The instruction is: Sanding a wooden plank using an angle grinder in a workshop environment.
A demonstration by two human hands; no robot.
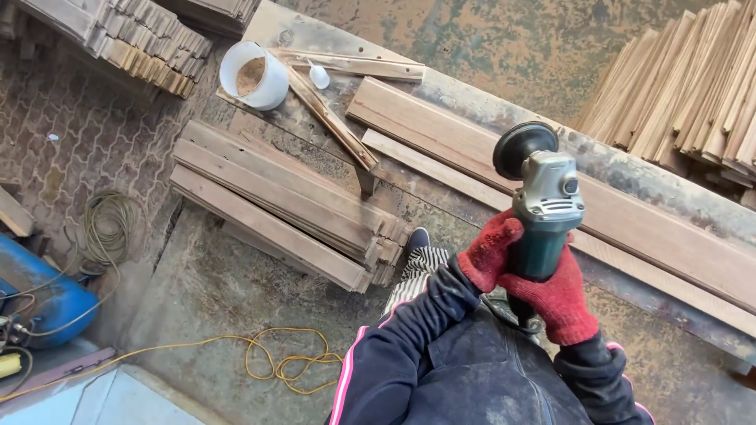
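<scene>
Red-gloved left hand [490, 252] and right hand [557, 297], both clamped around the green angle grinder [543, 208] body, disc upward. Likely heavy, rigid; body grip suits, clear of disc. Planks [472, 145] beyond.

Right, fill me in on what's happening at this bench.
A person in red gloves grips an angle grinder with both hands, left hand and right hand, its disc raised above the long boards on the workbench. A stack of planks and a white tub of sawdust sit nearby.
</scene>
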